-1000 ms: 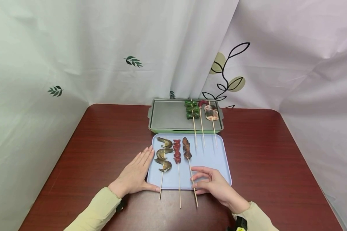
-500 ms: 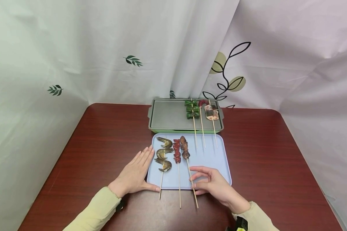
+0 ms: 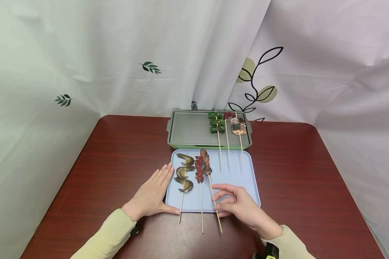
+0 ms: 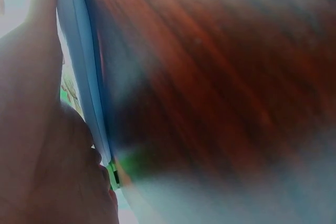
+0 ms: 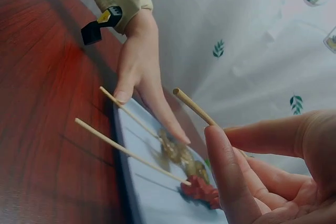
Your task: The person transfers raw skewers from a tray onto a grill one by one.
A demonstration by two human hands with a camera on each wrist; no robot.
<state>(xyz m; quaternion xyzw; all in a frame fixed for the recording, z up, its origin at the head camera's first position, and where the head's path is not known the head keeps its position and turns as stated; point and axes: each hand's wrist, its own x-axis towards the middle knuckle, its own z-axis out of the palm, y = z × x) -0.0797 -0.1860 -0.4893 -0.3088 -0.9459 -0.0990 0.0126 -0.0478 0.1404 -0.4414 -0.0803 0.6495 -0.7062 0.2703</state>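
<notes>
With thumb and fingers my right hand (image 3: 241, 207) pinches the wooden stick of a brown meat skewer (image 3: 206, 162); in the right wrist view the stick's blunt end (image 5: 191, 106) juts past the fingertips. Its meat leans close against a red meat skewer (image 3: 199, 169) on the pale blue tray (image 3: 233, 180); whether they touch I cannot tell. At the tray's left edge my left hand (image 3: 152, 194) rests with straight fingers, thumb by the stick of a shrimp skewer (image 3: 184, 172). The left wrist view shows mostly blurred table and the tray's side (image 4: 86, 61).
Behind the tray stands a grey grill pan (image 3: 191, 127) with a green base. On its right side lie a green pepper skewer (image 3: 217, 123), a curled dark red skewer (image 3: 228, 116) and a fish skewer (image 3: 238, 126), their sticks reaching over the tray. A curtain (image 3: 168, 54) hangs behind the table.
The brown meat skewer's top has swung left towards the red meat skewer and slightly away from me, the right hand still pinching its stick. My left hand has stayed in place.
</notes>
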